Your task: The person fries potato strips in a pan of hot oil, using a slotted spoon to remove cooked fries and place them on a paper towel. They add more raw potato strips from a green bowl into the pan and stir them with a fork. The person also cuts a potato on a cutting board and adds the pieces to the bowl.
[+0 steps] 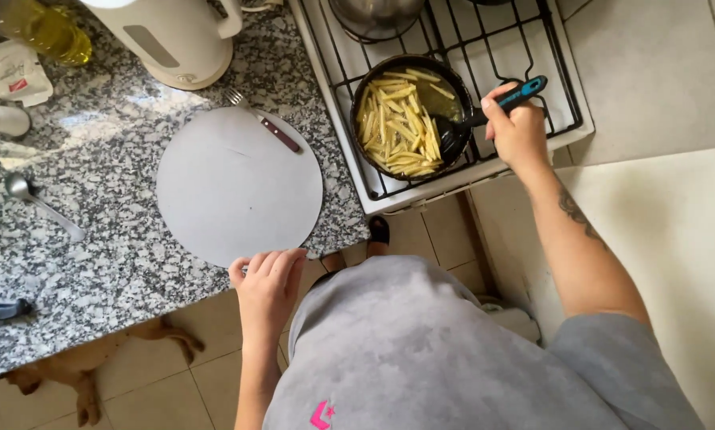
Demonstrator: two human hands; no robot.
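Stirring chips in a dark pan on the white stove.

The black spatula (469,123) has its blade in the frying pan (412,115) of pale potato strips (400,127), on the stove's (564,103) near-left burner; the right hand (517,127) is closed around its blue-tipped handle. The left hand (268,279), fingers loosely together, rests on the near edge of a round grey board (238,187) on the granite counter (95,223), a fork (263,121) lying on the board's far edge.
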